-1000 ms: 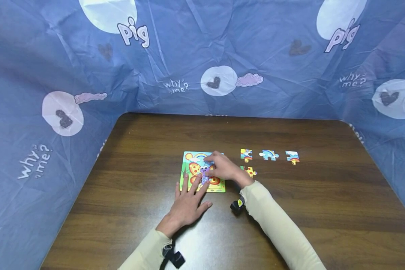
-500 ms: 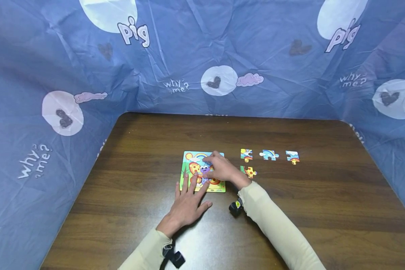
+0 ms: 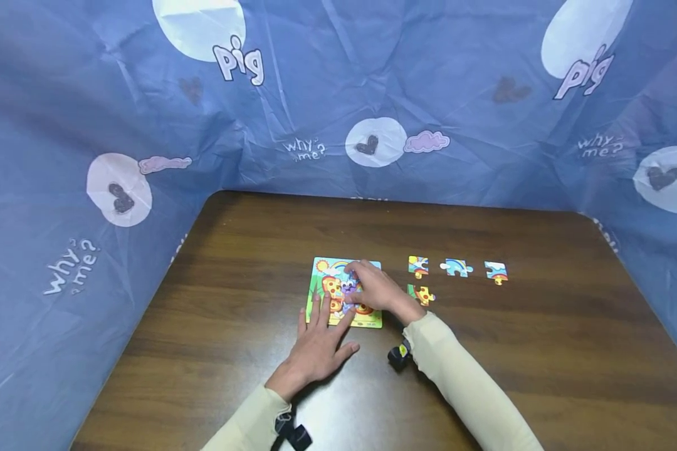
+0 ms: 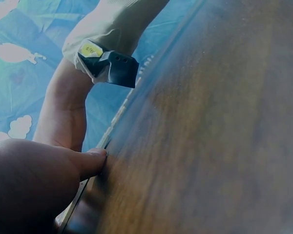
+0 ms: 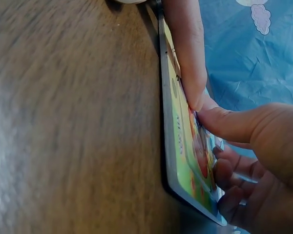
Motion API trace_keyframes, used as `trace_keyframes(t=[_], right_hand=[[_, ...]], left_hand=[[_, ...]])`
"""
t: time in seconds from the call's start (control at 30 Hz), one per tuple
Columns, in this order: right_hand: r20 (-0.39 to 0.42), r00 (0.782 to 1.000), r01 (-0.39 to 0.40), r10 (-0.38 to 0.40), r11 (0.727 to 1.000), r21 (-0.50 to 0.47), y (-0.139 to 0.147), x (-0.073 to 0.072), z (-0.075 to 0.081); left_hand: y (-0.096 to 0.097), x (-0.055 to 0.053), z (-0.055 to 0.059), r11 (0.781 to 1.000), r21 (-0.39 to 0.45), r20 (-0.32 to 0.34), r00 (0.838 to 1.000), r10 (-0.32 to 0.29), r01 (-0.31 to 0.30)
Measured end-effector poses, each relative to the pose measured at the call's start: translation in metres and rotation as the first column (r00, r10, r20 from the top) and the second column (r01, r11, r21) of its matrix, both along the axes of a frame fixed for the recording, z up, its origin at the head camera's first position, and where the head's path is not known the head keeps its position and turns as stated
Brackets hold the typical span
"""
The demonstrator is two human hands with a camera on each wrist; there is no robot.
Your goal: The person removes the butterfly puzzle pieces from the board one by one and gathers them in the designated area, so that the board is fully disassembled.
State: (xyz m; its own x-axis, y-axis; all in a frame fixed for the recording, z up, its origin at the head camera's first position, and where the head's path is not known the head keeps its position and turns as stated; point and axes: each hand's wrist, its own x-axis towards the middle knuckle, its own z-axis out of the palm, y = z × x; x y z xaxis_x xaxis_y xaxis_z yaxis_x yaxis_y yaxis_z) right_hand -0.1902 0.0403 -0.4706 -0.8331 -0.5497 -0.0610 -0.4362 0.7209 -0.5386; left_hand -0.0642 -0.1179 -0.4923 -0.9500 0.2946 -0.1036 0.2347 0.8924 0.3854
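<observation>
A square jigsaw puzzle board (image 3: 313, 294) with a bright butterfly picture lies on the table in the head view. My left hand (image 3: 318, 354) lies flat with straight, spread fingers, their tips on the board's lower part. From the right, my right hand (image 3: 377, 288) reaches over the board. Its thumb and index finger are bent around a puzzle piece (image 3: 348, 287) at the butterfly's middle; the fingers hide part of it. In the right wrist view, the right thumb (image 5: 229, 124) meets a left fingertip (image 5: 198, 100) at the board, and the other right fingers are curled beside it.
Right of the board lie several loose puzzle pieces: a sun piece (image 3: 418, 265), a rainbow piece (image 3: 456, 267), a cloud piece (image 3: 496, 271) and a red-and-green piece (image 3: 421, 294). The brown wooden table (image 3: 248, 250) has a blue printed cloth (image 3: 293, 81) behind it.
The head view has shifted slightly, so everything appears lower and further right. Both hands stay on the board, with the right thumb and index finger making only small movements.
</observation>
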Motion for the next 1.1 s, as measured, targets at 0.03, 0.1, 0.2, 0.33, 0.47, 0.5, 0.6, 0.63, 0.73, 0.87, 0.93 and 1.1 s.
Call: trace_keyframes(t=[0.03, 0.1, 0.2, 0.33, 0.47, 0.5, 0.6, 0.63, 0.73, 0.87, 0.93, 1.1], right_hand=[[-0.001, 1.0, -0.004, 0.004, 1.0, -0.006, 0.0, 0.0, 0.0], [-0.012, 1.0, -0.018, 0.018, 1.0, -0.016, 0.0, 0.0, 0.0], [-0.028, 0.999, -0.04, 0.039, 0.999, -0.032, 0.003, 0.0, 0.0], [-0.06, 0.996, -0.074, 0.072, 0.997, -0.022, 0.005, -0.001, 0.001], [-0.08, 0.991, -0.107, 0.109, 0.994, 0.029, 0.006, -0.002, 0.004], [-0.088, 0.989, -0.118, 0.121, 0.992, 0.043, 0.006, -0.002, 0.004], [-0.104, 0.983, -0.145, 0.153, 0.986, 0.081, 0.006, -0.004, 0.006], [-0.106, 0.981, -0.152, 0.161, 0.985, 0.088, 0.006, -0.004, 0.007], [-0.077, 0.981, -0.168, 0.175, 0.981, 0.096, 0.007, -0.006, 0.01], [-0.032, 0.98, -0.19, 0.194, 0.976, 0.102, 0.007, -0.007, 0.012], [-0.034, 0.978, -0.2, 0.204, 0.974, 0.105, 0.007, -0.008, 0.013], [-0.066, 0.975, -0.205, 0.214, 0.972, 0.114, 0.005, -0.011, 0.015]], left_hand=[[0.0, 0.0, 0.0, 1.0, 0.0, 0.001, 1.0, -0.001, 0.001], [0.0, -0.001, 0.0, 1.0, -0.001, 0.002, 1.0, -0.002, 0.002], [0.0, 0.0, -0.001, 1.0, 0.004, 0.007, 1.0, -0.004, 0.004], [0.0, 0.0, -0.002, 1.0, 0.005, 0.006, 1.0, -0.007, 0.007], [0.0, 0.0, -0.002, 1.0, 0.006, 0.005, 1.0, -0.009, 0.009], [0.0, 0.0, -0.002, 1.0, 0.005, 0.003, 1.0, -0.009, 0.009], [0.0, 0.0, -0.002, 1.0, 0.004, 0.001, 1.0, -0.004, 0.004], [-0.001, 0.0, -0.001, 1.0, 0.006, -0.001, 1.0, -0.003, 0.003], [-0.001, 0.0, -0.001, 1.0, 0.008, 0.0, 1.0, -0.006, 0.006], [-0.001, 0.001, -0.002, 1.0, 0.007, 0.003, 1.0, -0.012, 0.012], [-0.001, 0.001, -0.002, 1.0, 0.002, 0.004, 1.0, -0.008, 0.008], [-0.001, 0.0, -0.002, 1.0, -0.003, 0.002, 1.0, -0.002, 0.002]])
